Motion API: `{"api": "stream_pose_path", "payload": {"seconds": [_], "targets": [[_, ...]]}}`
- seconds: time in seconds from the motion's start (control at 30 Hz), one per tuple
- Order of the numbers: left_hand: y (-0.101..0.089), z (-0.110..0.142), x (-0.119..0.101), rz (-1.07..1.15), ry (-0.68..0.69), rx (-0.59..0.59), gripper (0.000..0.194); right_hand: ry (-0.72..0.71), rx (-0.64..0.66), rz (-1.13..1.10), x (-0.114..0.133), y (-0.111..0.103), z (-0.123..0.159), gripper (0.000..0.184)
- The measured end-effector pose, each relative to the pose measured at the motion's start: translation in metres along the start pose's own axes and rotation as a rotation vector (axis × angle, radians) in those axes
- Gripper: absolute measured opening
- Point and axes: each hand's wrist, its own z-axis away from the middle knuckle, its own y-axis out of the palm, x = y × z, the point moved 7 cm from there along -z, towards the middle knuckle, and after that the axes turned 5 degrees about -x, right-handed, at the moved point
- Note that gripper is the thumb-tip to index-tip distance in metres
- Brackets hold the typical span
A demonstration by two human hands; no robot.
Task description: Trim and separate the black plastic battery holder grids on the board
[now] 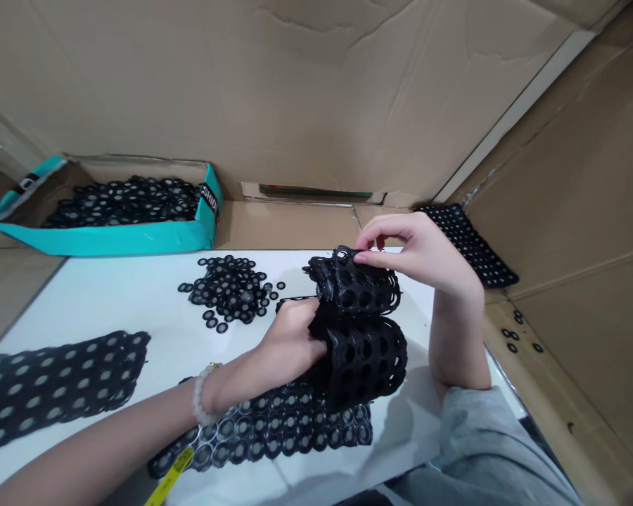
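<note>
Perforated black sheet hangs curled between your hands, folded into two rounded bulges, with most of its visible holes open. Your right hand is raised at the sheet's upper edge, thumb and fingers pinched closed on the rim near a single hole. Your left hand is lower and nearly closed, fingers curled over the sheet's near side, pressing into the fold. You wear a beaded bracelet on that wrist, and a gray sleeve covers your right arm above the bare forearm.

Under your left forearm and the held sheet, a second black sheet lies flat on the white tabletop, with pale-centered rings seated in its holes. A third sheet lies to the left, its holes showing pale centers. Loose black rings form a scattered heap on the tabletop just beyond your left hand.

Farther back on the left, a cardboard tray with teal edging holds a much larger heap of similar rings. To the right, another black sheet rests against the cardboard lining beyond the tabletop, and a few stray rings sit on the cardboard ledge. A yellow strip pokes out at the bottom edge of the view.
</note>
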Motion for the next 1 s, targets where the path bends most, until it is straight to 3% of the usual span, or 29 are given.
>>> {"api": "stream_pose_path", "payload": {"seconds": [0.3,0.4,0.6,1.0], "targets": [[0.000,-0.001,-0.005,0.024,0.017,0.000,0.022,0.027,-0.143,0.015,0.010,-0.014,0.011,0.015],[0.000,-0.001,-0.005,0.025,0.020,-0.004,0.023,0.028,-0.180,0.049,0.012,-0.018,0.013,0.020],[0.001,-0.001,-0.004,0.040,0.027,-0.006,0.025,-0.020,-0.159,0.179,0.019,-0.018,0.017,0.013],[0.000,-0.001,-0.003,-0.010,0.003,-0.017,0.012,-0.137,-0.187,0.280,0.037,-0.021,0.024,0.009]]}}
